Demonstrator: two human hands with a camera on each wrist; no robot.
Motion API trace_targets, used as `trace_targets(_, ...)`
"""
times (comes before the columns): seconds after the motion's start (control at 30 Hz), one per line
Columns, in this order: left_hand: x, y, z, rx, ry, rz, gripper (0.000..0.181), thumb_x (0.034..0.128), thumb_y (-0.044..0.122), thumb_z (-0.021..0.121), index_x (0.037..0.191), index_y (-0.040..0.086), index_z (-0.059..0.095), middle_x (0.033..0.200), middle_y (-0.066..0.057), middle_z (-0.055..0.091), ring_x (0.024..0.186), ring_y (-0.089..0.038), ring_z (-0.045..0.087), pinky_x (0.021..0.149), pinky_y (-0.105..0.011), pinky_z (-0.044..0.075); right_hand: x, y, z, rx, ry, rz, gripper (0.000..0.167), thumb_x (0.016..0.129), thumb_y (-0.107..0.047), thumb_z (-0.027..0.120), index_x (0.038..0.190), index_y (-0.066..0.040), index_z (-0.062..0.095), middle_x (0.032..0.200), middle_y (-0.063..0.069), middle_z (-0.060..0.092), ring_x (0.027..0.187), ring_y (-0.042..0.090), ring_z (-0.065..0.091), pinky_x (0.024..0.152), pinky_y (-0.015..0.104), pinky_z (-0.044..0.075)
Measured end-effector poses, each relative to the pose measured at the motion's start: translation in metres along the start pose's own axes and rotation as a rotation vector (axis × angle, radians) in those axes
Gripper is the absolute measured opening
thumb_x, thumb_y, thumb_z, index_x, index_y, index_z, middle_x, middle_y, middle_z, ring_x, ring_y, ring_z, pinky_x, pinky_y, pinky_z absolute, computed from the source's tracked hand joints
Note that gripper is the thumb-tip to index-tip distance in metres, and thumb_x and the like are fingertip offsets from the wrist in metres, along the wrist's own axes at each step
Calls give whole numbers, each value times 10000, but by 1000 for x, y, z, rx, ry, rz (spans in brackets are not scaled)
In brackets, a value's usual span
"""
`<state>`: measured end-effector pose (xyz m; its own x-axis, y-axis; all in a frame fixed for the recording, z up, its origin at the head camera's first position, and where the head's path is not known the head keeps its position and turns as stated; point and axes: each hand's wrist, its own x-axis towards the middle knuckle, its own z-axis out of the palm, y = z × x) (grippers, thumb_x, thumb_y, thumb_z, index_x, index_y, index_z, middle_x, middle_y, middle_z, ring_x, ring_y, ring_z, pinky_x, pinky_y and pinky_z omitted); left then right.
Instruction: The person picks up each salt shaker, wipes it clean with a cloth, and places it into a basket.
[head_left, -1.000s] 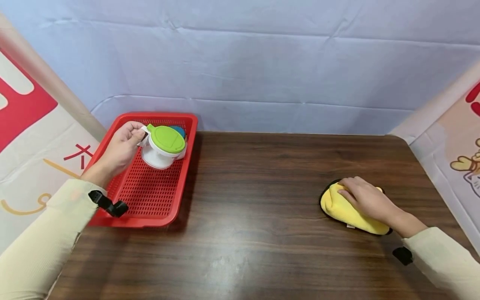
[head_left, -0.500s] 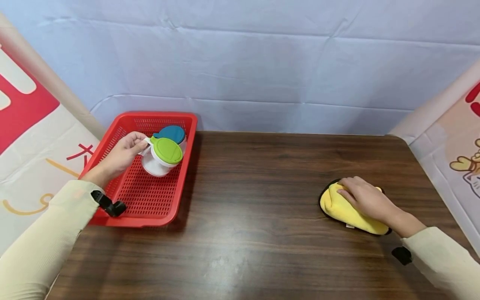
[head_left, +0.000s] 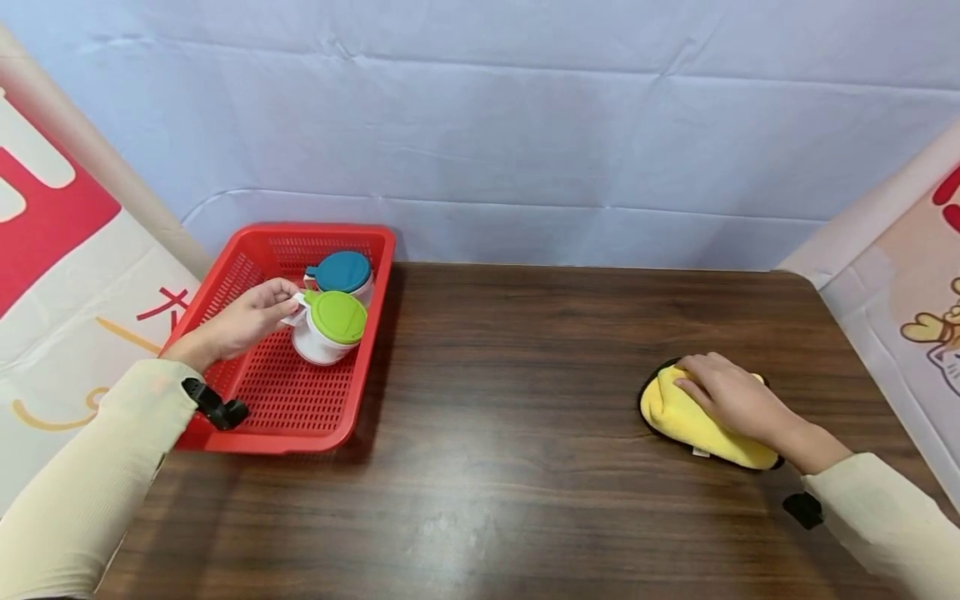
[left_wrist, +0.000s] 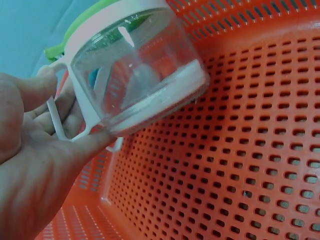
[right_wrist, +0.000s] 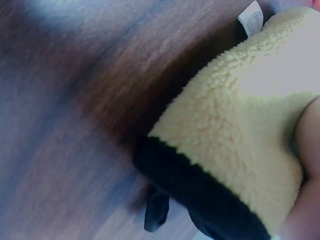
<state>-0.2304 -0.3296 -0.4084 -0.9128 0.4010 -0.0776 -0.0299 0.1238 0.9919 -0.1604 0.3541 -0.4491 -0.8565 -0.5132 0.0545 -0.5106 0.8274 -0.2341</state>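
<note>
By its white handle, my left hand [head_left: 251,321] grips a clear seasoning jar [head_left: 322,344] with a green lid, inside the red plastic basket [head_left: 362,367]. The left wrist view shows the fingers curled through the handle and white contents low in the jar [left_wrist: 145,85]. Just behind it in the basket is a second jar [head_left: 343,273] with a blue lid. Over at the right, my right hand [head_left: 731,400] rests on a folded yellow cloth [head_left: 678,412] with black edging, fingers bent over its top. The cloth's fleecy pile [right_wrist: 220,120] fills much of the right wrist view.
The dark wooden table [head_left: 510,400] stretches between the basket and the cloth. A pale fabric backdrop [head_left: 510,142] closes off the far side. Printed sheets stand at the left and right.
My left hand has brought the green-lidded jar lower and nearer in the basket, uncovering the blue-lidded jar behind it. My right hand and the yellow cloth stay in place.
</note>
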Motion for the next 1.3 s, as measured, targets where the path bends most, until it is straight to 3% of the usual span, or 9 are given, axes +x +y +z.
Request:
trace_targets(0.33, 2, -10, -9, -83, -55, 16, 81, 1095, 67, 406, 1128, 34, 473, 1018, 9, 592, 933, -107, 576, 850, -239, 480, 0, 0, 0, -3, 11, 0, 164, 1009, -108, 638, 1145, -17, 643, 1039, 84, 671, 939, 270, 596, 767, 471, 497)
trace_targets(0.7, -6, -11, -24, 206, -18, -71, 200, 1116, 116, 347, 1183, -68, 392, 1060, 48, 552, 965, -44, 570, 906, -185, 485, 1, 0, -1, -3, 6, 5, 166, 1011, -113, 638, 1143, -14, 652, 1037, 91, 678, 948, 280, 608, 771, 472, 511)
trace_targets(1.07, -9, -12, -27, 276, -35, -114, 270, 1125, 137, 317, 1271, -81, 379, 1114, 43, 545, 1037, -65, 555, 935, -129, 455, -2, -1, 0, -6, 16, 13, 172, 1013, -105, 631, 1154, -8, 651, 1066, 116, 679, 977, 307, 616, 783, 491, 520)
trace_targets(1.3, -12, -11, -31, 352, -51, -218, 299, 1127, 177, 323, 1310, -54, 376, 1156, -59, 507, 1066, -62, 533, 993, -200, 455, 0, -3, 1, -5, 12, 20, 171, 1017, -106, 624, 1156, -9, 649, 1063, 112, 678, 976, 300, 613, 782, 487, 518)
